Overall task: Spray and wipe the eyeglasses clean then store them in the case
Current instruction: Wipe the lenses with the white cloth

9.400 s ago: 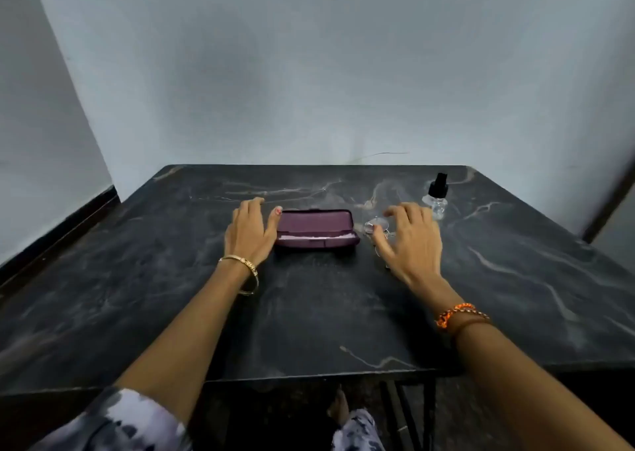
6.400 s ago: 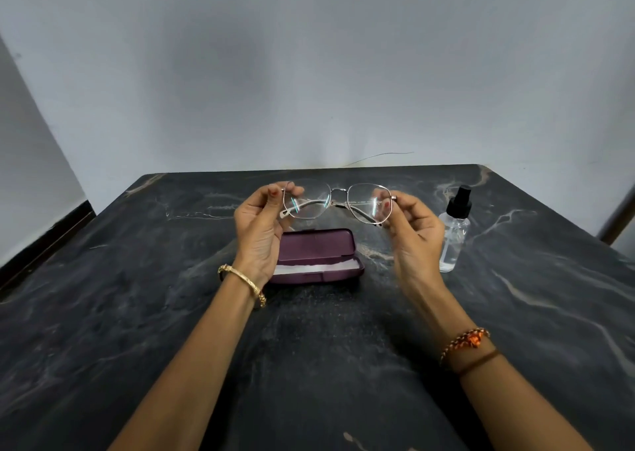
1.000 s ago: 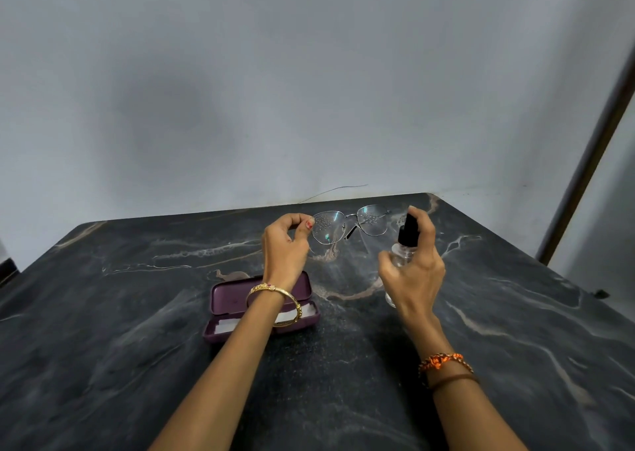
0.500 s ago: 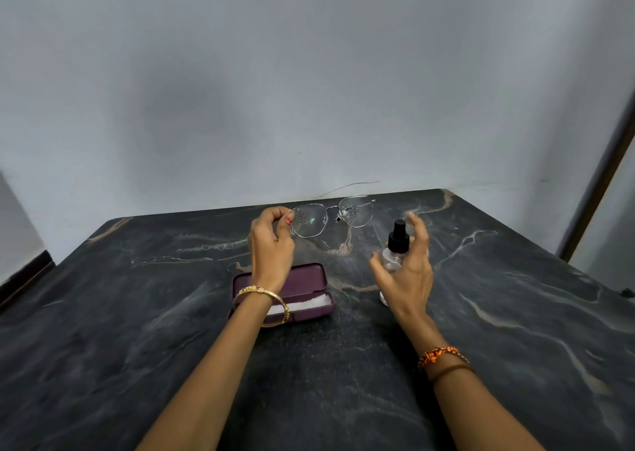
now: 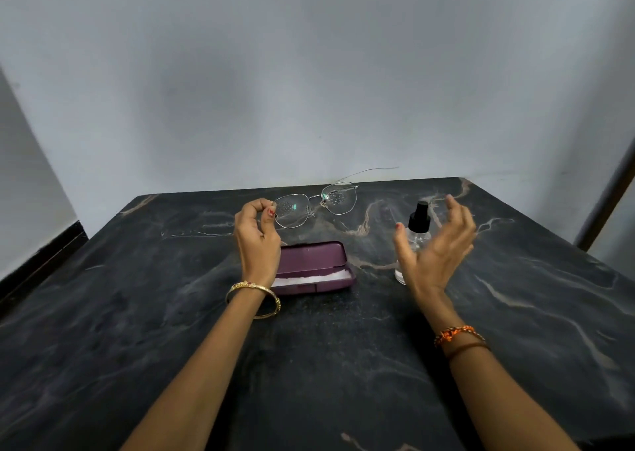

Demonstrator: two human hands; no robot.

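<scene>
Up above the dark marbled worktop [image 5: 171,313], the left hand [image 5: 257,241] holds the eyeglasses [image 5: 314,203] in the air, its fingers [image 5: 261,206] curled and pinching the frame at the left lens edge. Both lenses are speckled with small droplets, and one thin temple arm sticks out toward the pale wall behind. The right hand [image 5: 434,247] is raised beside the spray bottle [image 5: 414,237], fingers spread and relaxed, holding nothing; whether the palm touches the bottle cannot be told. The bottle is clear with a black nozzle, stands upright on the worktop, and is partly hidden by that hand. Between the two hands, the maroon glasses case [image 5: 314,266] lies open on the worktop, a white cloth [image 5: 302,279] showing along its front edge. A gold bangle [image 5: 254,297] circles the left wrist and an orange thread band [image 5: 457,333] the right.
</scene>
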